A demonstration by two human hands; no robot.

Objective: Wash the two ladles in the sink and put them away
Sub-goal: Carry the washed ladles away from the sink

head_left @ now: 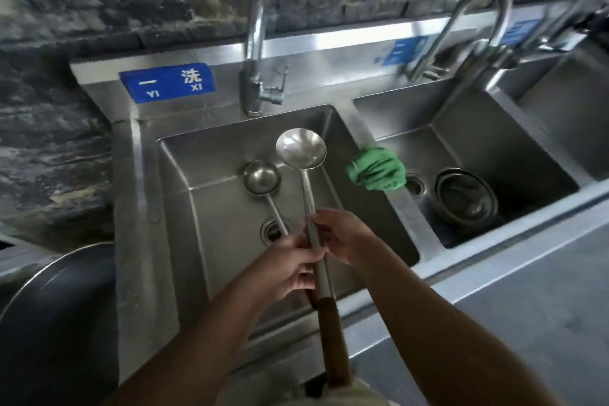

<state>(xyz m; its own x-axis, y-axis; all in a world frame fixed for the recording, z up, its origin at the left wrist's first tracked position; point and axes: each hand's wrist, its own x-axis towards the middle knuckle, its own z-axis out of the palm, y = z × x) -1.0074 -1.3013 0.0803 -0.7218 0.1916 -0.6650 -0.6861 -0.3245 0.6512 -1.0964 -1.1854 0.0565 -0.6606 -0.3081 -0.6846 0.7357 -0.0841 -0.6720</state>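
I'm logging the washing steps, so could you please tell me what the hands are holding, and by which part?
The left hand and right hand both hold the larger ladle by its metal shaft, the left nearer the wooden grip.

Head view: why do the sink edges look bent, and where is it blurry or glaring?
In the head view, the wide-angle lens bows the sink rim and counter edges; the stone wall at the left smears soft and dark; glare shines off the larger ladle bowl and the backsplash.
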